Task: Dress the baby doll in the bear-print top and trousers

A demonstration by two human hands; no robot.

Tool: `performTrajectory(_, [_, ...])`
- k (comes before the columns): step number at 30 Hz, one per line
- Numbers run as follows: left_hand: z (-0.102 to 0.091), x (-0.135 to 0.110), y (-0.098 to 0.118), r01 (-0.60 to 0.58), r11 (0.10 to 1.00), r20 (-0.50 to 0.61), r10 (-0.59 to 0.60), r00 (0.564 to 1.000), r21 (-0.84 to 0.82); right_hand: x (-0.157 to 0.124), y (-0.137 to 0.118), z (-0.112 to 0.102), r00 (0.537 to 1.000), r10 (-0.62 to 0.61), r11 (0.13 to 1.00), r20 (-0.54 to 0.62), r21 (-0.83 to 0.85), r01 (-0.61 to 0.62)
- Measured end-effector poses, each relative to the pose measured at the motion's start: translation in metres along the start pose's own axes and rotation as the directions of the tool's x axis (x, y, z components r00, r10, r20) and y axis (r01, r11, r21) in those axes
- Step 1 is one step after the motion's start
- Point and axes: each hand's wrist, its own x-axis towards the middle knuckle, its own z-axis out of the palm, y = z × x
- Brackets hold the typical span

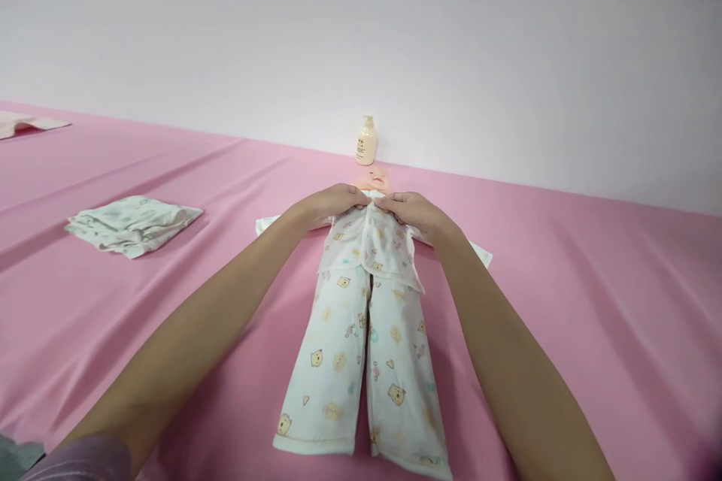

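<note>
A baby doll (375,178) lies on its back, dressed in a white printed jacket (366,244) and matching trousers (361,361) with small bear faces. My left hand (338,199) pinches the jacket's front edge just below the doll's chin. Opposite it, my right hand (411,210) grips the other front edge at the neck, fingertips almost meeting the left ones. Any fastener between the fingers is too small to make out. Both jacket sleeves stretch outward beneath my forearms, and the trouser legs point toward me.
A cream pump bottle (366,143) stands behind the doll's head against a white wall (361,45). To the left, a folded white printed cloth (135,224) rests on the pink sheet (226,376). A pale pink cloth (28,122) lies at the far left.
</note>
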Motion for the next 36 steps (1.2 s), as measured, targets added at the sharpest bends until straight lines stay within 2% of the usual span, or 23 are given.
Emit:
performTrajectory(3, [0.002,-0.003,0.001,-0.003,1.000,-0.015,0.003,1.000,-0.017,-0.001,0.000,0.001,1.000,-0.001,1.000,-0.010,0.013,0.001])
performTrajectory(11, [0.003,-0.005,0.002,-0.030,0.992,0.035,0.034,0.999,-0.122,0.002,0.006,-0.002,0.998,-0.016,0.999,0.053,0.042,0.014])
performTrajectory(16, [0.001,-0.004,0.000,-0.034,0.988,0.080,0.046,0.996,-0.151,0.009,0.012,-0.001,1.000,0.022,0.997,0.012,0.075,-0.023])
performTrajectory(22, [0.003,-0.001,-0.003,-0.043,0.989,0.038,0.049,0.998,-0.139,0.007,0.008,-0.003,1.000,0.012,0.999,0.019,0.048,-0.013])
performTrajectory(27, [0.004,-0.012,0.009,-0.037,0.999,-0.029,0.037,0.999,-0.005,-0.002,-0.002,0.006,0.998,-0.005,0.999,-0.058,-0.035,0.003])
performTrajectory(31, [0.008,-0.021,0.021,-0.044,0.991,-0.127,0.060,0.990,0.129,-0.012,-0.015,0.021,0.969,-0.129,0.969,-0.209,-0.232,0.079])
performTrajectory(33, [0.011,-0.023,0.024,-0.059,0.988,-0.142,0.080,0.987,0.144,-0.016,-0.021,0.027,0.946,-0.198,0.927,-0.258,-0.362,0.096])
performTrajectory(36, [0.014,-0.025,0.026,-0.067,0.994,-0.122,0.077,0.990,0.085,-0.019,-0.025,0.031,0.931,-0.258,0.862,-0.258,-0.497,0.101])
